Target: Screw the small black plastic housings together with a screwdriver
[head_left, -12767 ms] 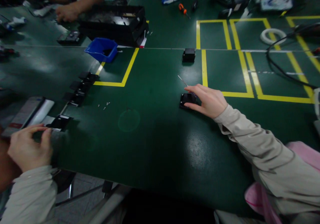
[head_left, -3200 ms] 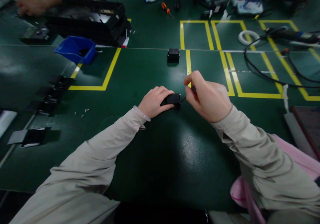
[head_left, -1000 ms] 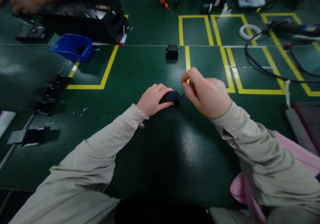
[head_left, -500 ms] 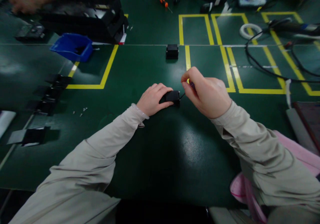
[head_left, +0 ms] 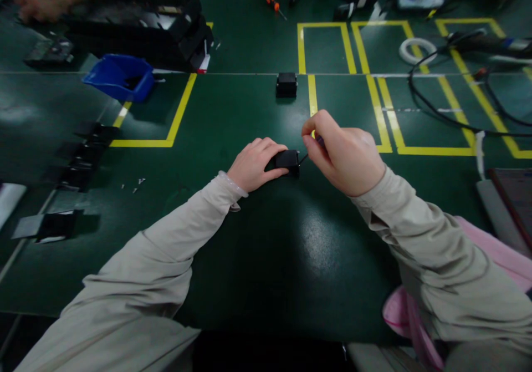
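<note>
My left hand (head_left: 256, 165) is closed around a small black box (head_left: 287, 162), pressing it to the green tabletop with thumb and fingers on either side. A screwdriver (head_left: 305, 159) is pinched in my right hand (head_left: 343, 153); its thin dark shaft slants down to the box's right end, and my fingers hide most of the handle. Farther back stands a second black box (head_left: 286, 85) of similar size. Several small screws (head_left: 138, 185) lie on the table, left of my left hand.
A blue bin (head_left: 120, 78) sits at the left, before stacked black trays (head_left: 145, 28). Black parts (head_left: 85, 158) line the left side. An orange screwdriver (head_left: 274, 5) lies at the back. At right are a white tape ring (head_left: 417, 51) and a black cable (head_left: 432, 106). A co-worker's hand (head_left: 39, 3) shows top left.
</note>
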Demonstrator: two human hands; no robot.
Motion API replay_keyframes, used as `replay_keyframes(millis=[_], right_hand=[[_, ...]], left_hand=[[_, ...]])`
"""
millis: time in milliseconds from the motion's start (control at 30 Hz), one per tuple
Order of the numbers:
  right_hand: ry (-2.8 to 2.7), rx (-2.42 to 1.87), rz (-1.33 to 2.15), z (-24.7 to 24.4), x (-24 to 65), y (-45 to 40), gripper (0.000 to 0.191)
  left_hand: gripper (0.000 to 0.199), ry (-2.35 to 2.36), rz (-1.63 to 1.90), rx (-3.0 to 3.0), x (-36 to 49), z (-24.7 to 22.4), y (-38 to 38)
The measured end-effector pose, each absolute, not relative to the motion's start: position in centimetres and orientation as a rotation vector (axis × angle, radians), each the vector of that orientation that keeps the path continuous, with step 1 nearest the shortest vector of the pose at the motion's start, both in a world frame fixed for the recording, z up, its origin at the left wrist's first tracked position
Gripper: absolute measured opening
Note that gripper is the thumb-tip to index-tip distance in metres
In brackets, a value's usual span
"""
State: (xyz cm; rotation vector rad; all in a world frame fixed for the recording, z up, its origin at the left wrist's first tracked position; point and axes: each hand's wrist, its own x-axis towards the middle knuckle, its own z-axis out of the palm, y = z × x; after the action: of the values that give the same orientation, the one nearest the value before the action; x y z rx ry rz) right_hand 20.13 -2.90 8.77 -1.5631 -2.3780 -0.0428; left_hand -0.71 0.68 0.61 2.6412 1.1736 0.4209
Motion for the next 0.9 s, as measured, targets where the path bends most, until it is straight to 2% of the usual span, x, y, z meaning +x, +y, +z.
replay_keyframes(millis=[900], right_hand=[[-2.351, -1.495, -0.025, 8.22, 20.39, -2.72, 0.029]], left_hand=[[0.044, 1.161, 0.432, 2.645, -0.68, 0.58, 0.75]])
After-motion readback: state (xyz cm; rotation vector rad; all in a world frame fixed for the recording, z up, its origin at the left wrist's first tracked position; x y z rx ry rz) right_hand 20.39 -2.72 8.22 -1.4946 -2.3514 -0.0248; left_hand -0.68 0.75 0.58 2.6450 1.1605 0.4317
